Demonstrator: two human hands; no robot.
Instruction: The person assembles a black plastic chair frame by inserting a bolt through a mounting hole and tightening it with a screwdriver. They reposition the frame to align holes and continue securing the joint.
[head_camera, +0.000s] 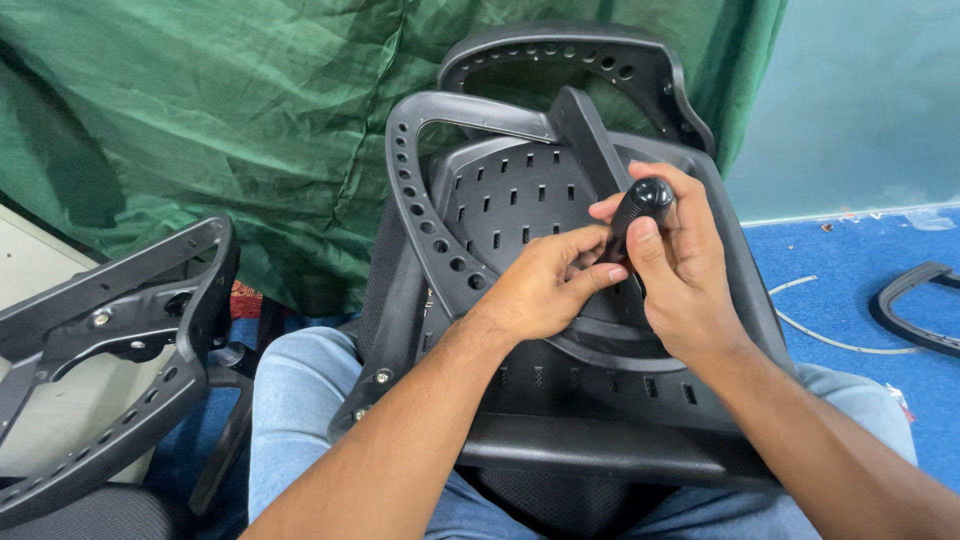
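A black plastic chair back with slotted holes and perforated frame arms rests on my lap, leaning away from me. My right hand grips the black ribbed handle of a screwdriver, held upright against the chair back's centre. My left hand pinches near the tool's lower end, fingers touching the plastic just below the handle. The tool's tip is hidden behind my fingers.
Another black chair frame part lies at the left. A green cloth hangs behind. Blue carpet at the right holds a white cable and a curved black piece. My legs wear light blue jeans.
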